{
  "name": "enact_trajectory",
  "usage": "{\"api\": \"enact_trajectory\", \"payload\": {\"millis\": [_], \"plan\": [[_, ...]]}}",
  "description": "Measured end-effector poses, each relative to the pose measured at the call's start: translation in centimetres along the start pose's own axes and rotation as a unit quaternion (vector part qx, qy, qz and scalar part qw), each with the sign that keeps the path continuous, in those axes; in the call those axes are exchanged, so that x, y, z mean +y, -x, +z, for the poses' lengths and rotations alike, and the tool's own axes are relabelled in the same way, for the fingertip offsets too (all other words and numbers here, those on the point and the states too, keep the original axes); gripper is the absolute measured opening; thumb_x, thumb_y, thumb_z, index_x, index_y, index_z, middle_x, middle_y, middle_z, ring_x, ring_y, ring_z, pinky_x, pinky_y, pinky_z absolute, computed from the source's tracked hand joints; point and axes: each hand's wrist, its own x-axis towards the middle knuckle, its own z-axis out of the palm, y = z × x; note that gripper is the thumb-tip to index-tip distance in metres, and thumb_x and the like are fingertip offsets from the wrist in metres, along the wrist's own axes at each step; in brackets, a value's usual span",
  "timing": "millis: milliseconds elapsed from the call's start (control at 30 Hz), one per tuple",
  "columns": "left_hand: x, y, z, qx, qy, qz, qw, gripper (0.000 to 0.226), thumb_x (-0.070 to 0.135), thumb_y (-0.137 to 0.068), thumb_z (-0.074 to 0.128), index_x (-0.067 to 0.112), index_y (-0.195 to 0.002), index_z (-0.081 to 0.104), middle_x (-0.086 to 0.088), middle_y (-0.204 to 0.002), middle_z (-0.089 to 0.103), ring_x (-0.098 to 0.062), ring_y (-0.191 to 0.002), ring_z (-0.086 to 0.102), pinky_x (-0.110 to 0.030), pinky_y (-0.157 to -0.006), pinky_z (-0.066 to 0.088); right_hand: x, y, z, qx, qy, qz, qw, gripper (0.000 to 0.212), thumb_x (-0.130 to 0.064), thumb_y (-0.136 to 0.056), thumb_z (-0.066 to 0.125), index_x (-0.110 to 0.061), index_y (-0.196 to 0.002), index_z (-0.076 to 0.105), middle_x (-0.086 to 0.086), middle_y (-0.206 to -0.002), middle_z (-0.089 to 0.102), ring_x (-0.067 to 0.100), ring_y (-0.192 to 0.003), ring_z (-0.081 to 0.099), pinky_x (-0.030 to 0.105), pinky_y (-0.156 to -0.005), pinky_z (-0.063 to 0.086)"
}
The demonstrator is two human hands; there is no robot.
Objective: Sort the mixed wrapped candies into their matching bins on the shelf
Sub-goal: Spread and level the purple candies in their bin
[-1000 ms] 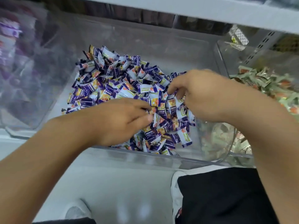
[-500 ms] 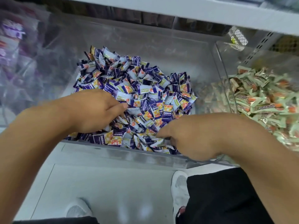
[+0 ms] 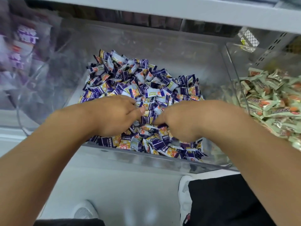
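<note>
Print is showing on the purple-and-white candy wrappers (image 3: 146,88) in the middle bin, but it is coming out too small and blurred to read. Green wrappers (image 3: 273,101) in the bin at the right edge are carrying dark lettering, also not readable. Purple packets (image 3: 24,36) at the left edge are showing white characters, smeared. No legible text anywhere.

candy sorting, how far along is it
Looks mostly done: the middle bin shows only purple candies, and the right bin only green candies. In hand: the left hand and right hand dig through the purple pile. Left: any strays buried underneath, which cannot be seen.
</note>
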Motion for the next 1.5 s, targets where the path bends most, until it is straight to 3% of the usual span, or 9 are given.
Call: {"api": "enact_trajectory", "payload": {"millis": [133, 367, 500, 600, 767, 1000, 1100, 1333, 1500], "plan": [[-0.2, 0.6, -0.3, 0.005, 0.02, -0.016, 1.0, 0.075, 0.063, -0.089, 0.009, 0.029, -0.118, 0.069, 0.004, -0.152, 0.042, -0.009, -0.144, 0.028, -0.034, -0.12, 0.02, 0.6, 1.8, 0.7, -0.077, 0.055, 0.009, 0.995, 0.039, -0.005, -0.1, 0.038, -0.012, -0.135, 0.056, 0.007, -0.133, 0.055, 0.026, -0.108, 0.058, 0.029, -0.073, 0.049], [-0.2, 1.2, -0.9, 0.072, 0.101, -0.049, 0.991, 0.06, 0.055, -0.097, 0.022, 0.028, -0.083, 0.073, 0.011, -0.085, 0.072, -0.005, -0.075, 0.068, -0.026, -0.08, 0.048, 0.9, 3.3, 1.1, -0.029, -0.025, 0.045, 0.998, 0.04, -0.005, -0.096, 0.041, -0.017, -0.124, 0.065, 0.002, -0.116, 0.062, 0.023, -0.107, 0.061, 0.029, -0.081, 0.053], [0.9, 0.7, -1.0, 0.18, 0.11, 0.033, 0.977, 0.056, 0.051, -0.099, 0.022, 0.026, -0.098, 0.072, 0.006, -0.094, 0.071, -0.01, -0.091, 0.063, -0.037, -0.087, 0.049, 2.2, 2.5, -0.8, 0.147, -0.107, 0.101, 0.978, 0.043, -0.001, -0.086, 0.042, -0.016, -0.118, 0.067, 0.008, -0.12, 0.066, 0.029, -0.11, 0.06, 0.043, -0.092, 0.054], [1.2, -0.1, -0.4, 0.171, 0.118, 0.051, 0.977, 0.061, 0.054, -0.099, 0.019, 0.014, -0.105, 0.066, -0.005, -0.102, 0.068, -0.021, -0.096, 0.061, -0.043, -0.089, 0.047, 1.9, 1.3, -1.5, 0.078, -0.121, 0.084, 0.986, 0.06, -0.001, -0.094, 0.038, -0.021, -0.15, 0.037, 0.008, -0.145, 0.048, 0.029, -0.122, 0.053, 0.037, -0.099, 0.049], [0.9, 0.0, 0.6, 0.051, 0.131, 0.029, 0.99, 0.056, 0.046, -0.101, 0.019, 0.015, -0.133, 0.053, -0.003, -0.135, 0.054, -0.006, -0.118, 0.039, 0.009, -0.087, 0.016, 0.3, 0.1, -1.1, -0.062, -0.046, 0.023, 0.997, 0.066, -0.008, -0.102, 0.035, -0.019, -0.16, 0.004, 0.003, -0.162, 0.023, 0.015, -0.102, 0.05, 0.015, -0.053, 0.038], [0.4, 0.1, 0.5, 0.044, 0.054, 0.033, 0.997, 0.069, 0.061, -0.092, 0.007, 0.025, -0.121, 0.059, 0.011, -0.119, 0.053, -0.008, -0.117, 0.044, -0.033, -0.109, 0.032, -0.2, 3.4, 2.1, -0.022, -0.043, -0.035, 0.998, 0.045, -0.014, -0.098, 0.041, -0.027, -0.14, 0.051, -0.009, -0.117, 0.051, 0.02, -0.103, 0.052, 0.029, -0.086, 0.044], [0.4, 0.2, 0.3, 0.037, 0.041, 0.024, 0.998, 0.081, 0.068, -0.086, 0.001, 0.025, -0.119, 0.061, 0.01, -0.117, 0.056, -0.009, -0.117, 0.047, -0.036, -0.11, 0.033, 0.3, 4.6, 1.9, -0.032, -0.113, 0.006, 0.993, 0.063, -0.007, -0.092, 0.038, -0.041, -0.144, 0.046, -0.007, -0.141, 0.049, 0.022, -0.121, 0.052, 0.034, -0.099, 0.047], [1.3, 0.4, 0.1, 0.003, 0.059, -0.011, 0.998, 0.107, 0.083, -0.074, -0.005, 0.01, -0.101, 0.069, -0.009, -0.107, 0.066, -0.017, -0.104, 0.058, -0.032, -0.099, 0.042, 3.2, 2.6, -1.4, 0.081, -0.092, 0.143, 0.982, 0.039, -0.004, -0.094, 0.04, -0.008, -0.124, 0.065, 0.014, -0.13, 0.059, 0.031, -0.117, 0.058, 0.037, -0.095, 0.051], [1.5, 0.1, -0.7, 0.059, 0.195, -0.02, 0.979, 0.078, 0.071, -0.087, 0.013, 0.023, -0.075, 0.073, 0.007, -0.076, 0.071, -0.002, -0.072, 0.064, -0.028, -0.077, 0.048, 5.0, -1.2, -1.5, 0.02, -0.057, 0.115, 0.992, 0.045, -0.008, -0.102, 0.034, -0.006, -0.145, 0.045, 0.015, -0.149, 0.045, 0.032, -0.133, 0.048, 0.042, -0.108, 0.044]]}}
